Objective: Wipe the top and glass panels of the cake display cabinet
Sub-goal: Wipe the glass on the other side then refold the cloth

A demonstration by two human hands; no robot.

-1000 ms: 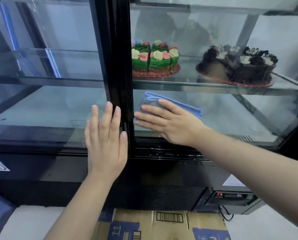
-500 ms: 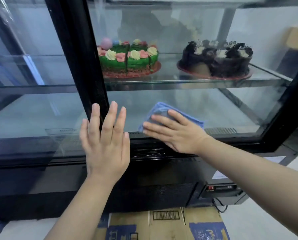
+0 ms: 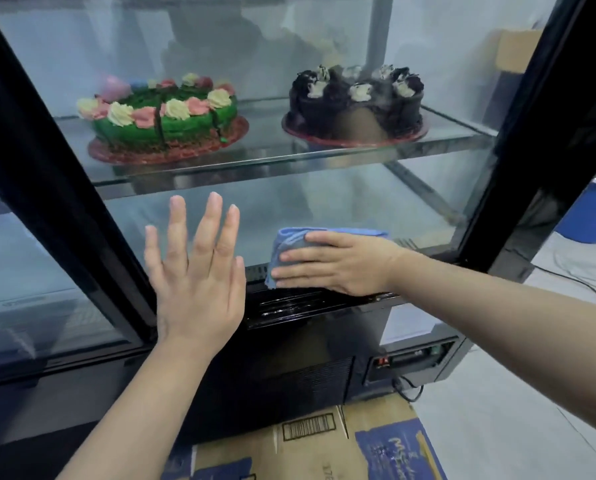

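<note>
Blue cloth point(image 3: 291, 240) pressed low on the cabinet's front glass panel point(image 3: 324, 206), mid-wipe.
Nearest, the left hand point(image 3: 199, 282) lies flat, fingers spread, just left of the cloth, seemingly bracing the pane. The right hand point(image 3: 341, 263) presses the folded cloth flat with straight fingers, pinching nothing, at the panel's bottom edge. Even palm pressure and overlapping passes upward from there would likely serve best; beyond the cloth, behind the glass, sit a green cake point(image 3: 164, 123) and a chocolate cake point(image 3: 355, 112).
</note>
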